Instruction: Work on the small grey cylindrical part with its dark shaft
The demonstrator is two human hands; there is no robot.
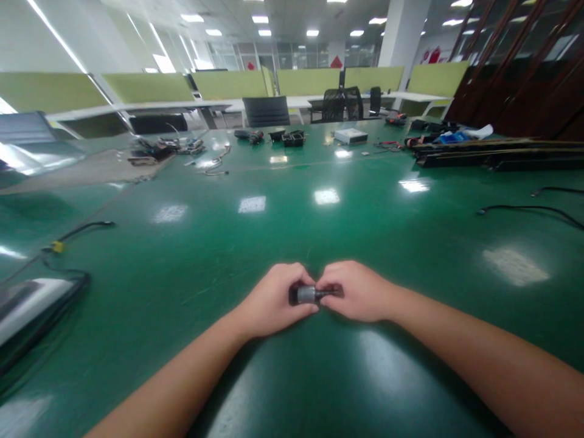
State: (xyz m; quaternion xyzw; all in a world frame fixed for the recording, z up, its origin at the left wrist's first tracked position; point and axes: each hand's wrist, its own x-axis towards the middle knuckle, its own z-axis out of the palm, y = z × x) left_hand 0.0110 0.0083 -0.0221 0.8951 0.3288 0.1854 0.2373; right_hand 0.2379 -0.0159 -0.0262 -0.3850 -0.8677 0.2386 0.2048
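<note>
1. Cylinder (306,295), dark with a grey band, is lower middle of the frame, lying sideways.
2. Left hand (275,301) has the fat end gripped between thumb and fingers.
3. Right hand (354,292) is pinching the thin end, just beside the left.
4. Green table (255,240) underneath, can't tell if they're touching. White box (350,135) upper middle, black cable (524,207) far right.

No legible text — no readable label, brand, number or sign.
</note>
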